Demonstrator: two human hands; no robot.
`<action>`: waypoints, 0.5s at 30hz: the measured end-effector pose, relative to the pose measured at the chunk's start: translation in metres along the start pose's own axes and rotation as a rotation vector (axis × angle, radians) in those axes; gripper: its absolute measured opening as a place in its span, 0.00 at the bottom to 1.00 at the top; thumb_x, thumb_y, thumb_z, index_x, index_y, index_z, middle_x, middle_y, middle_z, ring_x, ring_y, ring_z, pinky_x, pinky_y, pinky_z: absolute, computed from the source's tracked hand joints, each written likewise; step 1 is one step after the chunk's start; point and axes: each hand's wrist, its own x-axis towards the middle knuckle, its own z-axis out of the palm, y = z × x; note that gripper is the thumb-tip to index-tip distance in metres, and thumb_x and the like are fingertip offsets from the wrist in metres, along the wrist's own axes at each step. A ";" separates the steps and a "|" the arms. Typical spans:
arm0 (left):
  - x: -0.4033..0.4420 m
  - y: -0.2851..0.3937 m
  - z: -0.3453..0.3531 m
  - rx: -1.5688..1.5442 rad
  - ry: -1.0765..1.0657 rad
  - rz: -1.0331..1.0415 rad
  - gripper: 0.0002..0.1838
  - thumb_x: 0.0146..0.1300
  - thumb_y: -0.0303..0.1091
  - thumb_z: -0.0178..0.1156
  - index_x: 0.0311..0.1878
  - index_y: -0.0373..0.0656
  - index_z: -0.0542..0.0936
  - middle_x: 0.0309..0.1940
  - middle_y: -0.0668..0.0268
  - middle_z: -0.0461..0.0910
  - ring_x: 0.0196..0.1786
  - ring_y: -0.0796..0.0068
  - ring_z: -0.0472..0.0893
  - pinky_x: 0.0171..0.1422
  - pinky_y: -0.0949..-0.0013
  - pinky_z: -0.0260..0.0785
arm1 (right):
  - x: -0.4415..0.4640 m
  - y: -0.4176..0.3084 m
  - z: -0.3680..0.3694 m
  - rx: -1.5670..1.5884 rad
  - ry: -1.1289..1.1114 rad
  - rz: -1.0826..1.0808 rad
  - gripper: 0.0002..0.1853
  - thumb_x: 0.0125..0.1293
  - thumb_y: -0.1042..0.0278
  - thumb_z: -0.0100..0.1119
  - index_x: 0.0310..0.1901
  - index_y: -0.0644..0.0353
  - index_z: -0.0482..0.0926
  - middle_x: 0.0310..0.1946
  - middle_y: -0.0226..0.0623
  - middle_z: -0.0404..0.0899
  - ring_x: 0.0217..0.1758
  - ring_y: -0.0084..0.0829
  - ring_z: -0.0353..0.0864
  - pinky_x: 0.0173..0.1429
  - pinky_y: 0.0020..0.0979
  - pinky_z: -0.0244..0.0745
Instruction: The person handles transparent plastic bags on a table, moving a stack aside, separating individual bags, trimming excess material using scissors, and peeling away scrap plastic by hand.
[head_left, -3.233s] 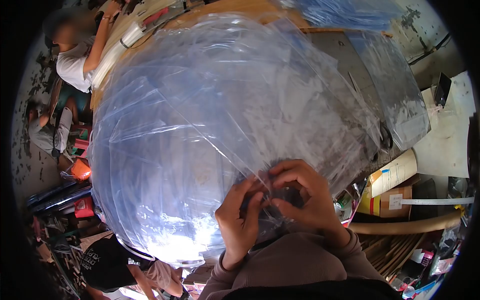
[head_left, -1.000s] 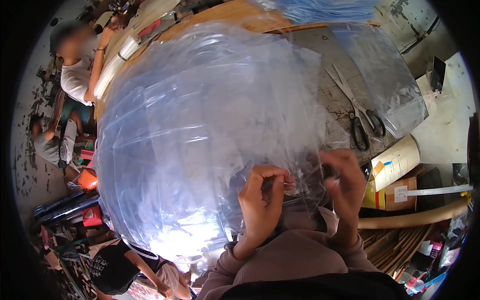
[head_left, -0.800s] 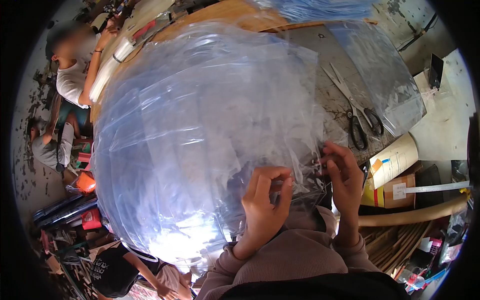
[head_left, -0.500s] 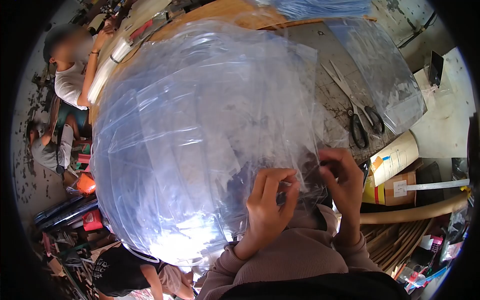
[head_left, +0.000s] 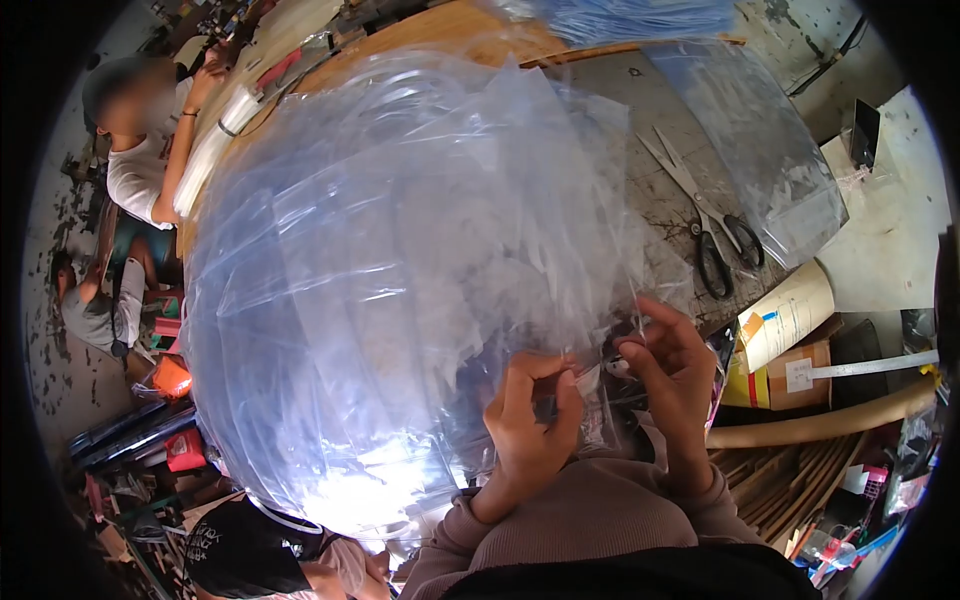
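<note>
A large heap of clear plastic sheets (head_left: 330, 250) covers most of the work table in front of me. My left hand (head_left: 530, 415) pinches the near right edge of the plastic between thumb and forefinger. A short way to the right, my right hand (head_left: 675, 375) has its thumb and fingertips closed on another part of that edge. Because the film is see-through, its exact fold between my hands is hard to make out. Beyond my right hand, scissors (head_left: 700, 205) with black handles lie on the table, blades apart.
More clear sheets (head_left: 770, 150) lie at the right, with a bluish stack (head_left: 640, 18) behind. A cardboard box (head_left: 800, 375) and a long tan roll (head_left: 820, 425) are at the right. Other people sit on the left, one in a white shirt (head_left: 140, 180) and one in a black shirt (head_left: 245, 550).
My left hand has moved slightly left and down. My right fingertips have come a little left and closed on the plastic. The sheet's right edge has shifted and wrinkled.
</note>
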 end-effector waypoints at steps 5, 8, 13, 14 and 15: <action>-0.003 -0.006 0.001 -0.052 0.041 0.040 0.03 0.61 0.16 0.52 0.37 0.31 0.70 0.32 0.62 0.74 0.35 0.78 0.80 0.42 0.75 0.80 | 0.001 0.007 -0.002 0.011 0.010 -0.044 0.09 0.57 0.80 0.63 0.39 0.65 0.76 0.26 0.29 0.77 0.30 0.15 0.75 0.33 0.17 0.69; -0.003 -0.007 0.001 -0.055 0.048 0.059 0.04 0.60 0.16 0.52 0.37 0.32 0.70 0.32 0.62 0.74 0.36 0.78 0.81 0.41 0.76 0.79 | 0.003 0.009 -0.003 0.060 0.001 -0.078 0.06 0.57 0.80 0.63 0.35 0.64 0.76 0.26 0.28 0.77 0.29 0.14 0.75 0.33 0.16 0.68; -0.005 -0.008 -0.003 -0.052 0.048 0.050 0.05 0.60 0.17 0.54 0.38 0.34 0.71 0.34 0.62 0.75 0.33 0.81 0.79 0.34 0.80 0.73 | 0.002 0.013 -0.013 0.014 -0.033 -0.058 0.06 0.57 0.79 0.63 0.34 0.64 0.75 0.29 0.31 0.79 0.30 0.15 0.76 0.34 0.16 0.70; -0.005 -0.007 -0.004 -0.061 0.041 0.015 0.05 0.60 0.18 0.54 0.39 0.34 0.71 0.35 0.62 0.75 0.32 0.81 0.78 0.32 0.81 0.71 | -0.001 0.013 -0.014 0.044 -0.039 -0.044 0.08 0.59 0.77 0.63 0.38 0.65 0.75 0.33 0.34 0.79 0.33 0.19 0.78 0.38 0.18 0.72; -0.004 -0.002 -0.004 -0.064 0.039 0.021 0.05 0.60 0.18 0.54 0.39 0.34 0.71 0.35 0.62 0.75 0.32 0.81 0.78 0.32 0.81 0.71 | -0.005 0.013 -0.015 0.073 -0.044 -0.031 0.11 0.60 0.74 0.62 0.43 0.65 0.75 0.37 0.37 0.79 0.37 0.22 0.80 0.42 0.20 0.74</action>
